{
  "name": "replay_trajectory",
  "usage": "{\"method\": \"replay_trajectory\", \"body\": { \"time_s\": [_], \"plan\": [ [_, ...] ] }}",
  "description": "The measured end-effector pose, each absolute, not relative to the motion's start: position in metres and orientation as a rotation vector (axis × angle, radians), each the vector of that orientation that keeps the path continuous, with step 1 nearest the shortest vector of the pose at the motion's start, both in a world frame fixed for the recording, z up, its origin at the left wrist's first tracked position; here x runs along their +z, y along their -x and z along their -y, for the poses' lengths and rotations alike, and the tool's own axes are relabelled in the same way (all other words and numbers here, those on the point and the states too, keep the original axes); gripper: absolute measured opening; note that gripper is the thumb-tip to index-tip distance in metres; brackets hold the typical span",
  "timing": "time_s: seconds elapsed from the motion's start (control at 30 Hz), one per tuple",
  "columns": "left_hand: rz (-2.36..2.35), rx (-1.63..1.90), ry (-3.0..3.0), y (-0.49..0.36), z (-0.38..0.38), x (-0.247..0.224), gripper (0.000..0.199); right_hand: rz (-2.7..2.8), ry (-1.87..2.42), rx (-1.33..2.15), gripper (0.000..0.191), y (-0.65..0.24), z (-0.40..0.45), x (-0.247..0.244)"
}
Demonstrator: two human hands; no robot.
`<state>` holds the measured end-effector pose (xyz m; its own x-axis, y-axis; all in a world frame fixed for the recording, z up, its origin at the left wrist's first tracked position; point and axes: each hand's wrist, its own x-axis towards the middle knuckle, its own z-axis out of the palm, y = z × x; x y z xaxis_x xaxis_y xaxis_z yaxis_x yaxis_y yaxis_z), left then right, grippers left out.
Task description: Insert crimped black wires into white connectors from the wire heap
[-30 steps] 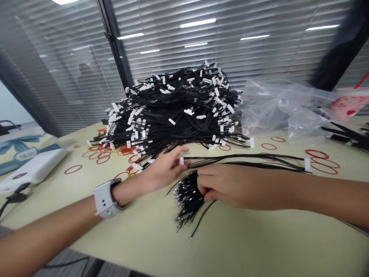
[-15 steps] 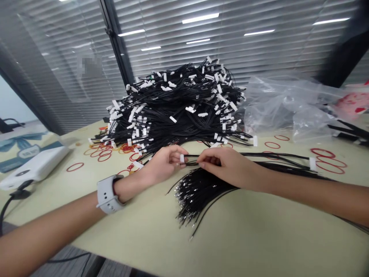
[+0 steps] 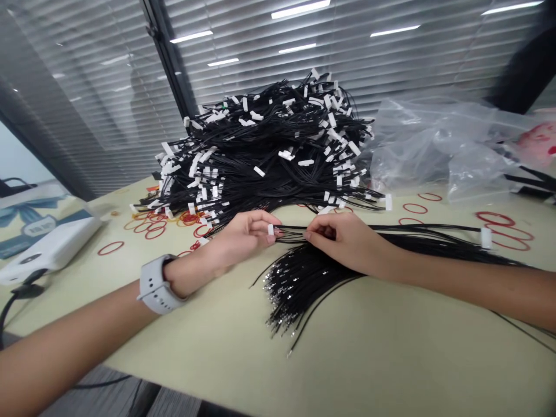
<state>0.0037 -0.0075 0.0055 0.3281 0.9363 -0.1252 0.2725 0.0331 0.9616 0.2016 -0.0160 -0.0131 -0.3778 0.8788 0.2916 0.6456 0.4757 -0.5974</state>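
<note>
As a glass partition with slatted blinds [image 3: 269, 52] is rising behind it, a pale desk [image 3: 391, 353] is carrying all of the material. A large heap of black wires [image 3: 269, 156] is sitting toward the far side of the desk, with many white connectors sticking out all over it. A crumpled clear plastic bag [image 3: 438, 150] is lying just right of the heap, and a cup with a pink print [image 3: 538, 145] is showing partly beyond the bag at the frame edge. At far left, a white rectangular device [image 3: 52, 243] is resting in front of a blue-and-cream box [image 3: 30, 223]. Red rubber bands [image 3: 495, 219] are lying scattered on both sides of the heap.

Nearer the person, a loose bundle of black leads [image 3: 304, 295] is fanning across the desk, with its small metal ends pointing toward the person. Several of its leads are running right to a second white connector [image 3: 486, 237].

Above the bundle, the left hand [image 3: 243, 236], wearing a grey watch [image 3: 155, 284], is pinching a white connector [image 3: 271, 230] between its fingers [image 3: 263, 227]. Just beside it, without touching it, the right hand [image 3: 347, 243] is closing its fingers [image 3: 315, 231] on thin black leads.
</note>
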Motion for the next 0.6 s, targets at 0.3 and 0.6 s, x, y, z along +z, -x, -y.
{"method": "replay_trajectory", "body": {
  "time_s": [0.3,0.6],
  "plan": [
    [-1.136,0.739,-1.438,-0.003,0.008,0.006,0.02,2.133,1.251,0.528,0.02,-0.201,0.017,-0.014],
    [-1.275,0.618,-1.811,-0.005,0.008,0.011,0.02,2.386,1.136,0.09,0.017,-0.214,0.019,-0.004]
  ]
}}
